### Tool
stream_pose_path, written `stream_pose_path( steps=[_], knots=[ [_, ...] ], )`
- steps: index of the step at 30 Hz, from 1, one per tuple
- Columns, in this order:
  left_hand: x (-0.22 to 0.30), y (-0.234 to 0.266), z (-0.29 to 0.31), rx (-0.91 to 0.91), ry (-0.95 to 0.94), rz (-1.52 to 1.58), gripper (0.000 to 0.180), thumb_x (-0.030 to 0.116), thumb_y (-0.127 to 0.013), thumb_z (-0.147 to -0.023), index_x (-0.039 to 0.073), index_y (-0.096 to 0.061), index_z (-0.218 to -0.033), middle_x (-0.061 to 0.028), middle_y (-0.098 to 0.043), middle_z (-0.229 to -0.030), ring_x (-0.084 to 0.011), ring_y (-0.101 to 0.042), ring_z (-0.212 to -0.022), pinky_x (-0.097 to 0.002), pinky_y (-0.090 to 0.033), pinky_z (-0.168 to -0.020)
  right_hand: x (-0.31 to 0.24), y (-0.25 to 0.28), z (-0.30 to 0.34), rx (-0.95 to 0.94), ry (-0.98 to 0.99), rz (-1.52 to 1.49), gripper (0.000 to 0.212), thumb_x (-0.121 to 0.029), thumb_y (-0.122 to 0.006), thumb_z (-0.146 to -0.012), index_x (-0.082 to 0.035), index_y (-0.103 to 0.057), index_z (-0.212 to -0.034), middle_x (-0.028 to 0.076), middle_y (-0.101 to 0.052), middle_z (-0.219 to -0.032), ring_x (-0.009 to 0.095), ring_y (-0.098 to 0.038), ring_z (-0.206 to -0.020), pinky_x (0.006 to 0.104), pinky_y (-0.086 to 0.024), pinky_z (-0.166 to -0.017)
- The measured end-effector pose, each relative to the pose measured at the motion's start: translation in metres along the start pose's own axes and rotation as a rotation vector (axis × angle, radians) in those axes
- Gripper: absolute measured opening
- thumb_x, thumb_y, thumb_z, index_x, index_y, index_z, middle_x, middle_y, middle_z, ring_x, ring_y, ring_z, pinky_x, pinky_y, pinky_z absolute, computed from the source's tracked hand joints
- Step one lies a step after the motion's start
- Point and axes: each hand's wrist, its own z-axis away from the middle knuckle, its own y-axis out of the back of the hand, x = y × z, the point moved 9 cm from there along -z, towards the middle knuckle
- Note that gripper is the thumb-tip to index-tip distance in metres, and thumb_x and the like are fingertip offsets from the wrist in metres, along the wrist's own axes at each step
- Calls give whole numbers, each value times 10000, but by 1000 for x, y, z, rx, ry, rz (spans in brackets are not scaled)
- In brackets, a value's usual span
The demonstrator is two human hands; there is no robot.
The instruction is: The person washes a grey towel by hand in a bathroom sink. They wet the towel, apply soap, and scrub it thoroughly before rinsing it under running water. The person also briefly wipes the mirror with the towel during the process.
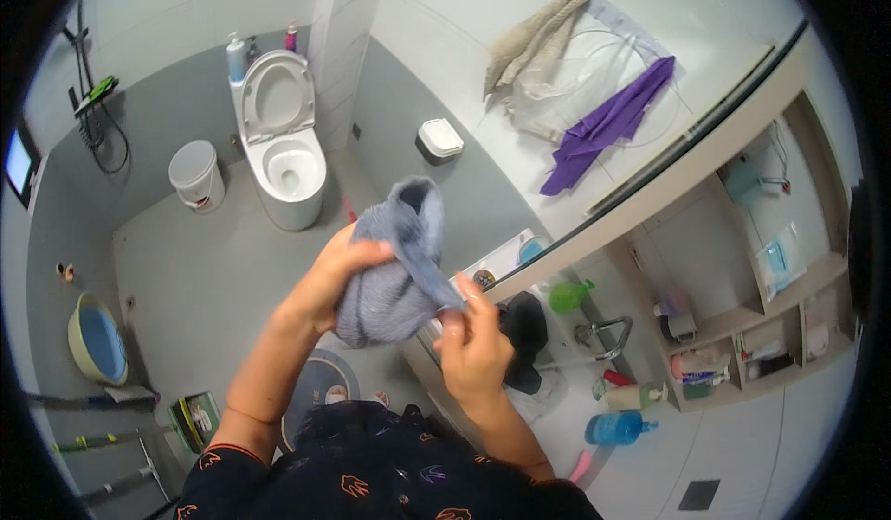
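A bunched grey-blue cloth (385, 297), soft and knit-looking, is held up in front of me above the bathroom floor. My left hand (329, 274) grips its left side, the thumb lying across the top. On the other side, my right hand (471, 348) pinches a drawn-out edge of it between thumb and fingers. The upper end of the cloth folds over into a dark opening. Just right of my right hand, a black cloth (524, 339) lies in the washbasin area beside the tap (603, 334).
A toilet (295, 181) with its lid up stands ahead, a white bucket (195, 175) left of it. Beige and purple cloths (608, 130) hang on the right wall. Bottles (617, 427) line the counter below an open shelf cabinet (691, 269). A basin (85, 339) hangs at left.
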Motion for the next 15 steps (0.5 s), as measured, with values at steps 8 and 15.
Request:
stream_pose_path(
  steps=[8,15],
  knots=[
    [-17,18,0,292,-192,9,493,172,-476,-845,51,-371,-1311,-102,-506,-1203,-222,-503,-1105,-372,-398,-964,-21,-12,-8,-99,206,-113,595,-134,-674,-783,63,-400,-1272,265,-397,-1270,353,-482,-1108,397,-441,-904],
    [-17,6,10,-37,-41,-214,583,298,-576,-839,-30,-411,-1291,-150,-499,-1243,-225,-467,-1182,-411,-391,-972,9,-27,-10,21,100,-56,586,-62,-632,-809,74,-349,-1305,262,-430,-1264,381,-467,-1152,405,-400,-956]
  ],
)
